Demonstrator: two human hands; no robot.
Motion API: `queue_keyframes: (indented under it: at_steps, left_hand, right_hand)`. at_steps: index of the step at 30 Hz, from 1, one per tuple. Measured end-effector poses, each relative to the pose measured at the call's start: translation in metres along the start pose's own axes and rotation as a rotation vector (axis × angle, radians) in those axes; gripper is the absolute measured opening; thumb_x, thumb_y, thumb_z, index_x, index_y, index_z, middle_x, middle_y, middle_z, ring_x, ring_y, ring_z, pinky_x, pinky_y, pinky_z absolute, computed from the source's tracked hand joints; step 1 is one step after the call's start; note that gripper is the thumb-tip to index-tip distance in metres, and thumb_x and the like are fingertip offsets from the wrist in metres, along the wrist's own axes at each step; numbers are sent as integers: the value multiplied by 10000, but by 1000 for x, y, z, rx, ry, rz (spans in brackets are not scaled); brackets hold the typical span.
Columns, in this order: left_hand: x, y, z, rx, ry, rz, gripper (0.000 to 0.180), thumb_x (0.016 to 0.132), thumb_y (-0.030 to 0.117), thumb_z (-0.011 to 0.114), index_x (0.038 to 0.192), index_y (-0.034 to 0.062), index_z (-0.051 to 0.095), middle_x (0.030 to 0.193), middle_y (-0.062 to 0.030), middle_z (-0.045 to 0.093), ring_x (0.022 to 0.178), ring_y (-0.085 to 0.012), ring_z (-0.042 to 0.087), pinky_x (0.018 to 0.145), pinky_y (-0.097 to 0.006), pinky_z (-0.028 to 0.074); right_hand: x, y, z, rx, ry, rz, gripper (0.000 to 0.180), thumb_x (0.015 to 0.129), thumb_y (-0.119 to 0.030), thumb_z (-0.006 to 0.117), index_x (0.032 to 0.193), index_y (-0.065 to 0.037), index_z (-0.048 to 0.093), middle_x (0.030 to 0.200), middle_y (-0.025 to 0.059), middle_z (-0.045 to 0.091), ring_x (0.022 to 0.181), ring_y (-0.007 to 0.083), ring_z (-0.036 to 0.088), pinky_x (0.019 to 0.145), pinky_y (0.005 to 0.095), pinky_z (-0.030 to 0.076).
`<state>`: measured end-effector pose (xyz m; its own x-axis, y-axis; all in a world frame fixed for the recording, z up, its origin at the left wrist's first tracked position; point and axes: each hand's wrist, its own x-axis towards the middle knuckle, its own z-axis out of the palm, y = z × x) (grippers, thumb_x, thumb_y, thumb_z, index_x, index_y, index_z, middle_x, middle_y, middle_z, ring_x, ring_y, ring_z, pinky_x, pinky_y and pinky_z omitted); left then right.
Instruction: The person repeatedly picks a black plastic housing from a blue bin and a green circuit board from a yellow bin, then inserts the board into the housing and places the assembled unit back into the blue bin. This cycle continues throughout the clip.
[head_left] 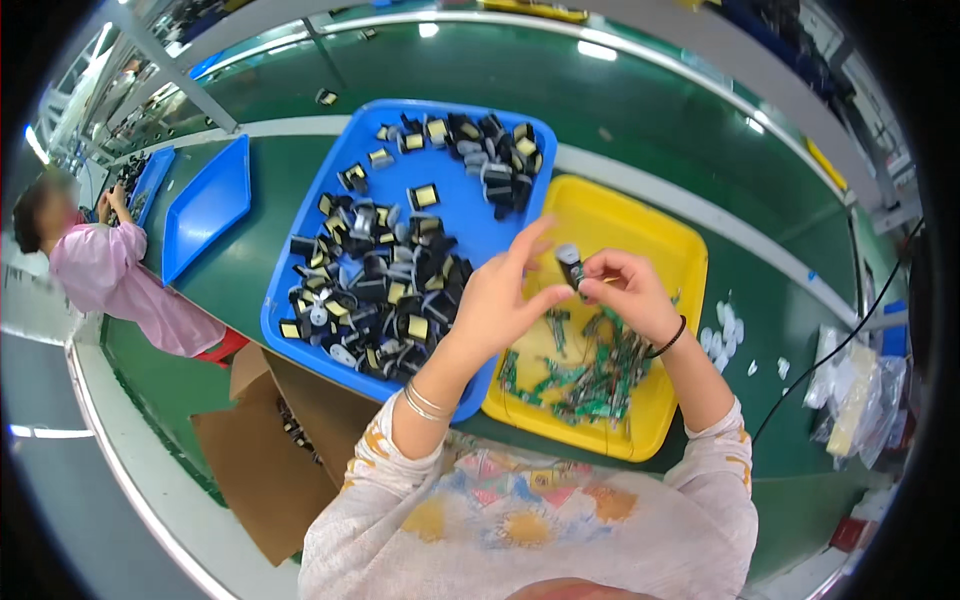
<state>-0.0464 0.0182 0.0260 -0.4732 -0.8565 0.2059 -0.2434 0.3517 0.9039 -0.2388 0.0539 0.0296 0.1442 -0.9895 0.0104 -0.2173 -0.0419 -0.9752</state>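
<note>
Black part (570, 266) pinched in right hand (625, 290) fingers over yellow tray (680, 250); left hand (500, 295) fingers spread, touching it; fitting seems underway, needing steady alignment.

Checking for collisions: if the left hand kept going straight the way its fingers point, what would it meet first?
Probably the small black component pinched by the right hand: the left hand has its fingers pointing up-right, right beside it. Depth is unclear.

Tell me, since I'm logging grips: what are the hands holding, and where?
A small dark part, pinched at its lower end by right hand fingers; left hand touches it.
</note>
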Motion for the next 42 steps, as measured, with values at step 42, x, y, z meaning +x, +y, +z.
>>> queue_keyframes:
  at_steps: [42]
  left_hand:
    - [5, -37, -22, 1033, 61, 48, 133, 684, 125, 646, 812, 137, 612, 874, -9, 573, 912, -238, 513, 792, -424, 356]
  right_hand:
    - [-11, -1, 20, 686, -35, 336, 121, 803, -101, 588, 893, -61, 519, 796, -33, 518, 667, 41, 475, 588, 182, 379]
